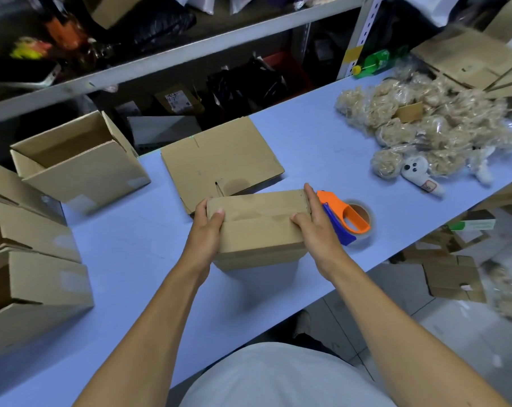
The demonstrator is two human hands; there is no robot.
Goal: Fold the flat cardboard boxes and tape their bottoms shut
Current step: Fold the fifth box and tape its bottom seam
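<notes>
A small folded cardboard box [260, 227] stands on the blue table [131, 254] in front of me, its flaps closed on top with an untaped seam across the middle. My left hand [206, 227] grips its left end, thumb on the top flap. My right hand [315, 221] grips its right end, thumb on top and fingers along the side. An orange and blue tape dispenser [347, 218] with a roll of clear tape lies just right of my right hand. A flat unfolded box [219, 160] lies behind the held box.
Folded boxes [78, 163] stand at the left, with several more [28, 277] stacked along the left edge. A heap of bagged plush toys [425, 127] covers the table's far right. Shelves with goods rise behind. More cardboard [454, 277] lies on the floor at right.
</notes>
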